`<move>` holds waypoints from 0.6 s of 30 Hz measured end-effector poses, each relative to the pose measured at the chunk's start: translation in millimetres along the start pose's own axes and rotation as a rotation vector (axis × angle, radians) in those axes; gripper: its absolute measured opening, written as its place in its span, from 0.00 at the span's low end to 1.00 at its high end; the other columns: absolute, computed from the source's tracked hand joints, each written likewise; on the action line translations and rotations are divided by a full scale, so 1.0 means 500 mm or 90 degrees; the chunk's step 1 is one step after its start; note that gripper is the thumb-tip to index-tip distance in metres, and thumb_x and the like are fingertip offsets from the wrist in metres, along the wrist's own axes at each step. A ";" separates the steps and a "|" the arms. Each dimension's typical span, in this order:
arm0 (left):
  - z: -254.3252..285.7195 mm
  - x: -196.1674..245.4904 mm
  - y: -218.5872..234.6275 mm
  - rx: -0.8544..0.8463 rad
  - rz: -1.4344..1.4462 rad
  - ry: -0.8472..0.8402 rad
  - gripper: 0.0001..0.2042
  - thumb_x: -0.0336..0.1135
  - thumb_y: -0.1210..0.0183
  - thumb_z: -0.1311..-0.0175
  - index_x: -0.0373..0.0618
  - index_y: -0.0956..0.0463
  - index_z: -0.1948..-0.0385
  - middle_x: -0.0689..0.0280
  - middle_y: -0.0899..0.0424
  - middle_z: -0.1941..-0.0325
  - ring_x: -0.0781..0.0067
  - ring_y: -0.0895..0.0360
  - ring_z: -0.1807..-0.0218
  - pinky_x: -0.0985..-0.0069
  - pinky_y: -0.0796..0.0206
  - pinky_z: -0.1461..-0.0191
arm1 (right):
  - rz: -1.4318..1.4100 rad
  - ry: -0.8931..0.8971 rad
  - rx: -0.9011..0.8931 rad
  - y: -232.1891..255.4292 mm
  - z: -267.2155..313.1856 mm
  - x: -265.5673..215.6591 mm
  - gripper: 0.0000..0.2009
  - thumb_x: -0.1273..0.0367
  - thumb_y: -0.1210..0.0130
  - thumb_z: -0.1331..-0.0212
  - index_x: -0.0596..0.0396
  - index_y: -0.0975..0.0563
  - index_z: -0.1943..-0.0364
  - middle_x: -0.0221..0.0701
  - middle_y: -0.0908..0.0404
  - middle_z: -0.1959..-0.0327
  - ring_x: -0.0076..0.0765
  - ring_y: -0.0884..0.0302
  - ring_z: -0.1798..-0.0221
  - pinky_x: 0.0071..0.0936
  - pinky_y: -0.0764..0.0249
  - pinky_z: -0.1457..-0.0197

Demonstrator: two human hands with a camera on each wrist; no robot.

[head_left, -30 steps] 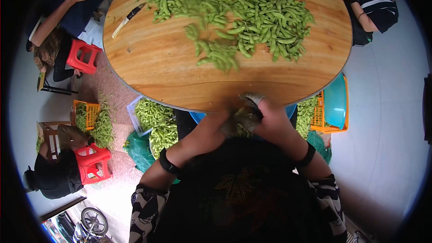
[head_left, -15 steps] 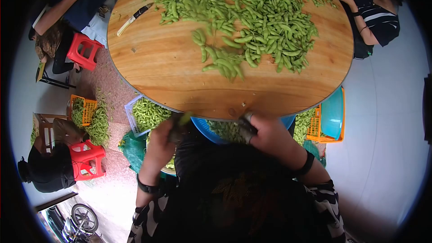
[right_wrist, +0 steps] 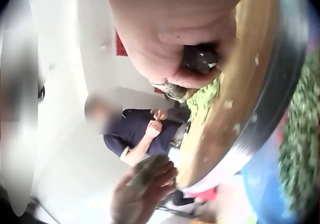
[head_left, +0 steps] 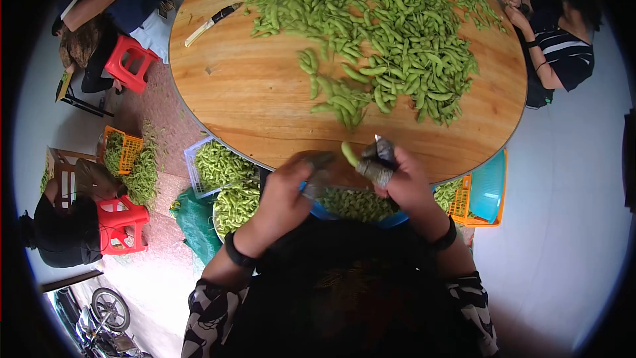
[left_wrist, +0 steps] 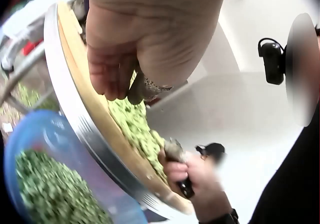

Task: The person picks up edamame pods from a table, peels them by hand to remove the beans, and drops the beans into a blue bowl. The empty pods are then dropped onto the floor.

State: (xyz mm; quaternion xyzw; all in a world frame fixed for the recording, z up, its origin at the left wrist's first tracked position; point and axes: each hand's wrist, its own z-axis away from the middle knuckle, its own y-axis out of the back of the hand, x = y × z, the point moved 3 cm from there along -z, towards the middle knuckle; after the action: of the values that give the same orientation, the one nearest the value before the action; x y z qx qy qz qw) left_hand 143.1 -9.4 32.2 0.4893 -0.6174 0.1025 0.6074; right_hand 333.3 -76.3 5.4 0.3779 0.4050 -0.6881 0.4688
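A black-handled tool, its handle jutting out below the fist in the left wrist view, is gripped by my right hand (head_left: 405,176). A short metal tip (head_left: 377,138) shows above its wrapped fingers. A green pod (head_left: 349,154) sticks out to the left at those fingertips. Left of it, apart, my left hand (head_left: 286,189) hangs over the table's near edge with grey-wrapped fingers loosely bent; I see nothing held in it. Below both hands is a blue basin (left_wrist: 25,134) of small green beans (head_left: 358,204).
Green pods (head_left: 424,46) are heaped on the round wooden table (head_left: 232,106), with a folding knife (head_left: 212,24) at left. A crate (head_left: 197,166) and a green sack (head_left: 199,225) stand below left, an orange basket (head_left: 462,199) below right. Several people sit around.
My left hand has come from the far left back toward the right hand, and the green bit at its fingertips is gone from view. A pod now shows at my right fingertips, and that hand is raised.
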 end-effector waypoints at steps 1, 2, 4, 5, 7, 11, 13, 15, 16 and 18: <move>-0.009 -0.016 -0.029 -0.041 0.077 -0.029 0.09 0.27 0.48 0.34 0.36 0.24 0.57 0.59 0.19 0.61 0.69 0.23 0.63 0.76 0.32 0.57 | -0.020 -0.027 -0.008 -0.007 0.012 0.006 0.12 0.68 0.38 0.43 0.53 0.27 0.57 0.20 0.29 0.79 0.13 0.38 0.82 0.15 0.43 0.80; -0.009 -0.028 -0.047 -0.037 0.080 -0.030 0.09 0.27 0.48 0.34 0.36 0.24 0.57 0.59 0.19 0.61 0.69 0.23 0.63 0.76 0.32 0.57 | -0.015 -0.027 -0.010 -0.008 0.017 0.018 0.12 0.68 0.38 0.43 0.53 0.27 0.57 0.20 0.29 0.79 0.13 0.38 0.82 0.15 0.43 0.80; -0.017 -0.036 -0.079 -0.134 0.270 0.125 0.08 0.28 0.49 0.33 0.35 0.25 0.59 0.64 0.20 0.63 0.75 0.24 0.64 0.78 0.34 0.58 | -0.064 -0.022 -0.018 -0.005 0.017 0.042 0.13 0.68 0.38 0.43 0.53 0.27 0.56 0.21 0.29 0.79 0.13 0.37 0.83 0.16 0.43 0.81; -0.019 -0.026 -0.085 -0.094 0.308 0.125 0.06 0.26 0.49 0.33 0.34 0.26 0.60 0.67 0.20 0.63 0.80 0.25 0.63 0.79 0.33 0.59 | 0.001 -0.028 -0.026 0.004 0.017 0.042 0.14 0.69 0.39 0.43 0.56 0.27 0.55 0.23 0.25 0.76 0.17 0.31 0.79 0.19 0.36 0.76; -0.018 -0.030 -0.092 -0.044 0.271 0.098 0.05 0.25 0.48 0.34 0.35 0.25 0.60 0.67 0.19 0.64 0.79 0.25 0.63 0.80 0.32 0.60 | 0.094 0.054 -0.015 0.007 0.020 0.039 0.15 0.70 0.40 0.43 0.58 0.28 0.53 0.26 0.24 0.74 0.20 0.28 0.76 0.21 0.32 0.72; -0.007 -0.027 -0.067 -0.024 0.360 0.205 0.07 0.23 0.45 0.37 0.36 0.25 0.58 0.66 0.17 0.65 0.78 0.23 0.66 0.81 0.29 0.61 | 0.306 0.281 0.004 0.011 0.028 0.043 0.15 0.74 0.46 0.43 0.63 0.28 0.51 0.34 0.20 0.68 0.27 0.23 0.66 0.26 0.27 0.59; -0.004 -0.031 -0.058 -0.046 0.407 0.251 0.08 0.23 0.44 0.37 0.36 0.25 0.57 0.65 0.17 0.65 0.78 0.23 0.67 0.81 0.29 0.61 | 0.274 0.214 -0.043 -0.001 0.048 0.007 0.15 0.75 0.47 0.43 0.63 0.28 0.51 0.35 0.21 0.68 0.30 0.22 0.65 0.27 0.27 0.59; -0.002 -0.035 -0.057 -0.070 0.455 0.297 0.09 0.24 0.44 0.37 0.36 0.25 0.56 0.65 0.17 0.66 0.78 0.22 0.68 0.81 0.28 0.61 | 0.243 0.147 -0.086 -0.010 0.058 -0.013 0.15 0.76 0.48 0.43 0.63 0.28 0.50 0.37 0.21 0.67 0.32 0.22 0.65 0.28 0.27 0.59; -0.003 -0.035 -0.059 -0.094 0.442 0.285 0.09 0.24 0.44 0.36 0.36 0.24 0.55 0.65 0.17 0.65 0.79 0.23 0.68 0.81 0.29 0.62 | 0.252 0.163 -0.118 -0.016 0.059 -0.019 0.16 0.76 0.49 0.43 0.63 0.29 0.50 0.38 0.22 0.66 0.35 0.22 0.64 0.29 0.27 0.58; -0.004 -0.032 -0.064 -0.122 0.430 0.273 0.09 0.24 0.45 0.36 0.36 0.24 0.55 0.65 0.17 0.65 0.80 0.23 0.68 0.82 0.29 0.62 | 0.259 0.178 -0.148 -0.019 0.061 -0.018 0.16 0.76 0.49 0.44 0.63 0.29 0.50 0.40 0.22 0.65 0.39 0.22 0.63 0.31 0.27 0.57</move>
State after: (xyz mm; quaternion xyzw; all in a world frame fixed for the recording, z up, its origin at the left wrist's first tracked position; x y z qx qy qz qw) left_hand 164.1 -16.3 4.0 0.1675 -0.6095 0.3379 0.6973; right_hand 322.6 -98.8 27.2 0.4866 0.4580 -0.4698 0.5768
